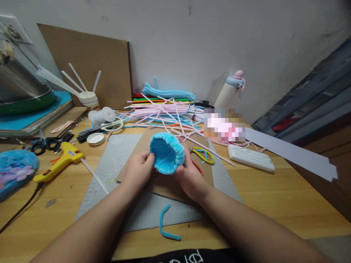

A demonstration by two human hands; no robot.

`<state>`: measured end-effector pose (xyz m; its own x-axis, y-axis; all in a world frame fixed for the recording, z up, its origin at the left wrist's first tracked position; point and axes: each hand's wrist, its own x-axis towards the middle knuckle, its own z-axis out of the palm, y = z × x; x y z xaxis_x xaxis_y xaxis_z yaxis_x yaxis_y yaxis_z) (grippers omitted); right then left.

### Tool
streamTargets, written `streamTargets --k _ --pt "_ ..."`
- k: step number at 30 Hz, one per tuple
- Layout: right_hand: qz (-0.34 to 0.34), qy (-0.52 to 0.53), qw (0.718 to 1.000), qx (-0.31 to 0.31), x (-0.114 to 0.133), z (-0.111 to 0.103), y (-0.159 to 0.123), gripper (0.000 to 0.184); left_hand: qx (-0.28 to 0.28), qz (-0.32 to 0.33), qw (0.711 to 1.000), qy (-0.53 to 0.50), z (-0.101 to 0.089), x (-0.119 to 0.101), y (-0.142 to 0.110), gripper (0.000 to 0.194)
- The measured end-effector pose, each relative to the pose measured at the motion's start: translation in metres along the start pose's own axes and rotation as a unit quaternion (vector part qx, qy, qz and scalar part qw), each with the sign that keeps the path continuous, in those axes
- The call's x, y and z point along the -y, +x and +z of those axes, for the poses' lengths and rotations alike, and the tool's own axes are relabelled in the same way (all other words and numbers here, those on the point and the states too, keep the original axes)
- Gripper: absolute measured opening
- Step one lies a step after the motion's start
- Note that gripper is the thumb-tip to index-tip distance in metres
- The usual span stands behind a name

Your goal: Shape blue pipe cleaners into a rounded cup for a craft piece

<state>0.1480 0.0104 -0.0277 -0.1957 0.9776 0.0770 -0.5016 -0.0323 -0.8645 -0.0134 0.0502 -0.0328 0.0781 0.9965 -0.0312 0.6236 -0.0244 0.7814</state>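
A small bright blue cup-shaped piece (166,154), made of fuzzy pipe cleaners, is tilted so that its hollow inside faces me. My left hand (138,168) pinches its left rim between thumb and fingers. Around its right side curls my right hand (192,179), thumb on the lower edge and fingers behind, partly hidden. Below the hands lies a bent blue pipe cleaner (162,226), partly on the cutting mat (109,164). Yellow-and-red-handled pliers (210,157) rest just beyond my right hand, on a cardboard sheet (167,190).
A yellow glue gun (59,164) with a glue stick lies left, near scissors (45,144) and a blue fuzzy piece with flowers (16,171). Pipe cleaners (161,109) heap up at the back. A bottle (229,89) and a white power strip (251,157) are on the right.
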Motion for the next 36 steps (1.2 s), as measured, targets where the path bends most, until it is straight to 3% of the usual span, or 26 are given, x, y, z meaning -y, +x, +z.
streamTargets --k 5,13,22,29,36 --pt "-0.021 -0.039 0.998 -0.033 -0.005 0.001 0.0 0.084 0.036 -0.01 0.999 0.009 0.004 -0.002 -0.003 0.047" --pt "-0.014 -0.128 0.992 -0.004 -0.001 0.005 -0.007 0.086 0.031 -0.004 0.995 0.1 -0.002 -0.013 -0.004 0.038" --pt "0.023 -0.069 0.997 -0.024 -0.002 -0.002 -0.003 0.077 0.004 0.058 0.996 0.068 -0.007 -0.003 0.001 0.038" --pt "-0.028 -0.082 0.995 -0.039 -0.003 -0.003 0.001 0.076 0.054 0.043 0.995 0.073 -0.005 -0.011 -0.004 0.034" --pt "-0.058 -0.182 0.981 -0.016 -0.001 0.003 -0.007 0.079 0.045 0.006 0.992 0.114 -0.003 -0.017 -0.004 0.03"
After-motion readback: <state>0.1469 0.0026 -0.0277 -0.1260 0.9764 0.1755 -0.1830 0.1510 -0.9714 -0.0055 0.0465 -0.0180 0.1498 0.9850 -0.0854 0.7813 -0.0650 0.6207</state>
